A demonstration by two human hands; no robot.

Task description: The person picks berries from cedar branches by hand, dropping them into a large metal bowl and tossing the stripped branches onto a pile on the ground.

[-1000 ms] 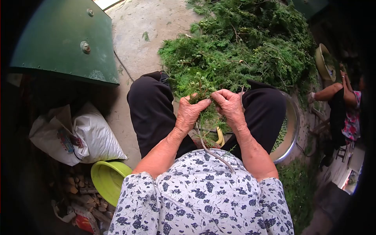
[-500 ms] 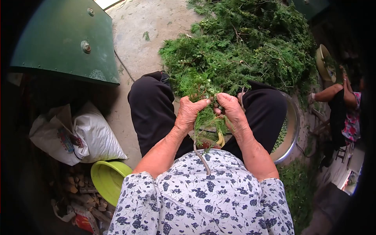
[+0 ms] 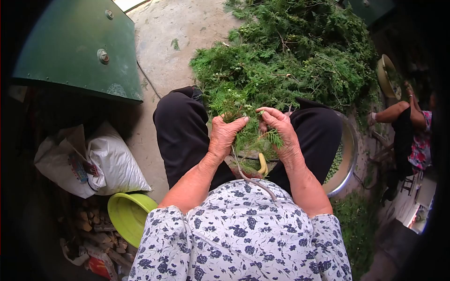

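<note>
Hands meet over the lap, between two knees in black trousers. The left hand is closed in a fist round a green sprig, thumb pressed across the top towards the other hand. The sprig's bare woody stem runs down out of the fist and back over the flowered blouse. The right hand is half open, fingers bent over the sprig's feathery tips, with bits of green poking out under the palm. Whether those fingers pinch anything I cannot tell.

Just beyond both hands lies a big pile of the same greenery on the concrete, its near edge almost touching the knuckles. Below the hands, between the knees, a yellow handle shows. To the right of the right hand, partly behind that knee, sits a metal basin with small green bits inside. Further right, another person sits, an arm stretched out.

To the left of the left hand, well apart, lies a white sack, with a lime bowl nearer the elbow and a green panel beyond.
</note>
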